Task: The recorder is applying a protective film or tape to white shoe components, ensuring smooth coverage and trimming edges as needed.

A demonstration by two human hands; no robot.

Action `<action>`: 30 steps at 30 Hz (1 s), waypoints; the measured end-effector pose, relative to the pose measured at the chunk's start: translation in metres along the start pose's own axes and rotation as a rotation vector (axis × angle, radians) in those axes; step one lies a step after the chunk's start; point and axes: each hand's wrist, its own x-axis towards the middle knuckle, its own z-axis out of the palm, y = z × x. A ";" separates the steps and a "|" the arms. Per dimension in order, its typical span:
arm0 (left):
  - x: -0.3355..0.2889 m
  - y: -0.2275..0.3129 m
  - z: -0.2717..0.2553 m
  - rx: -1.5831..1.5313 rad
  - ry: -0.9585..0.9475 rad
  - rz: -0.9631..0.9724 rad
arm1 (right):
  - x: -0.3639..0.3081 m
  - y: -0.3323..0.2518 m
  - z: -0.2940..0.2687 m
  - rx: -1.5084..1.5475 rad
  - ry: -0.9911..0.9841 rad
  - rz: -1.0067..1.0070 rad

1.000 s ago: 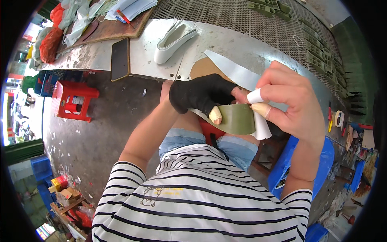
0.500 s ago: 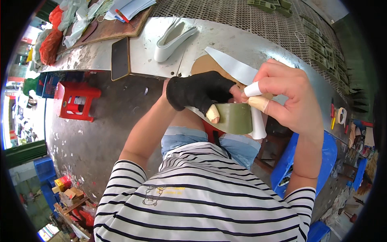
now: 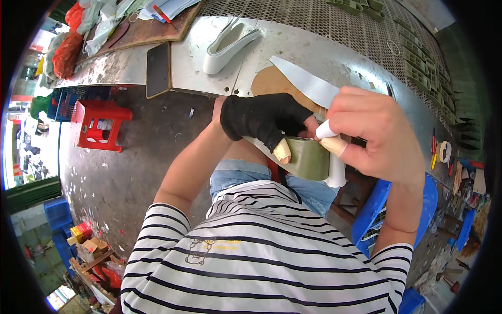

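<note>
My left hand (image 3: pixel 266 118), in a black fingerless glove with a pale wrap on the thumb, is closed around a smooth olive-green piece with a rounded end (image 3: pixel 308 162). White material (image 3: pixel 336 170) hangs along the piece's right side. Above its upper right edge, my right hand (image 3: pixel 374 133) pinches with wrapped fingertips, white on the index finger and pale tan on the thumb. Whatever lies between those fingertips is too small or hidden to name. Behind my hands, a brown flat sheet (image 3: pixel 272 82) and a white curved sheet (image 3: pixel 303 81) lie on the metal table.
A looped white strip (image 3: pixel 225 52) and a dark phone (image 3: pixel 158 70) rest on the metal table (image 3: pixel 188 49). Olive-green parts (image 3: pixel 423 68) stand on mesh at the upper right. A red stool (image 3: pixel 102 125) is at left, a blue chair (image 3: pixel 371 209) at right.
Both hands and the olive-green piece have shifted slightly right and down in the picture. The right fingertips still pinch at the piece's edge, the hand turned a little. The left grip looks the same.
</note>
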 end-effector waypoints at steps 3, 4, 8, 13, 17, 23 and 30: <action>0.000 -0.002 0.000 0.028 0.006 -0.006 | 0.000 -0.003 0.001 0.078 -0.027 0.098; 0.000 -0.001 0.001 -0.010 -0.002 -0.003 | -0.001 -0.002 0.000 0.078 -0.026 0.099; 0.000 -0.001 0.001 -0.073 -0.007 -0.049 | -0.002 0.002 -0.004 0.159 -0.067 0.110; 0.001 -0.003 0.003 -0.034 0.010 -0.018 | -0.002 0.007 -0.002 0.068 -0.065 0.023; 0.002 -0.002 0.003 -0.057 0.003 -0.020 | -0.005 0.007 -0.003 0.190 -0.066 0.097; 0.001 -0.003 -0.001 0.065 -0.039 0.019 | -0.003 0.005 0.000 0.228 -0.025 0.139; 0.000 -0.008 -0.008 0.146 0.017 0.109 | -0.003 0.009 0.004 0.261 0.113 0.274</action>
